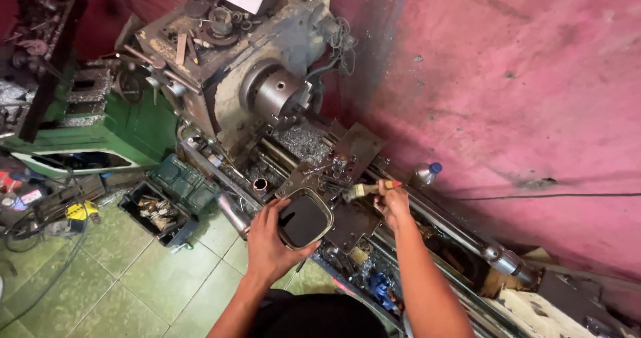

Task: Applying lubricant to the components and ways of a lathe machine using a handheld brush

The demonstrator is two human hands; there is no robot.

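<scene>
Metal shavings could scatter if the right hand (392, 203), fingers clamped on the paintbrush (364, 190), flicks hard while the left hand (270, 244) grips the black tray (305, 219).

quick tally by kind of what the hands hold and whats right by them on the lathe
Paintbrush, in right hand: 1
Dark rounded tray, in left hand: 1
Lathe chuck: 1
Blue-capped bottle: 1
Copper-coloured ring: 1
Total: 5
</scene>
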